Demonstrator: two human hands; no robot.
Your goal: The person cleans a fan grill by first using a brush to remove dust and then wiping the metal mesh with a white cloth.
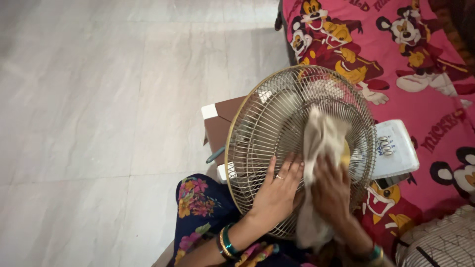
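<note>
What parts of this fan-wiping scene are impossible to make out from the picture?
Head view only:
- The fan blades, behind the wire fan grille and the cloth.
- The right hand: blurred, so its grip on the cloth is unclear.
- The fan base: partly hidden by the grille.
- The brown box: mostly covered by the fan.
- The left hand lies flat on the grille; its palm is unseen.

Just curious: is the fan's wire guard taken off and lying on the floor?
No, the wire guard sits on the fan, with the left hand flat against it.
</note>
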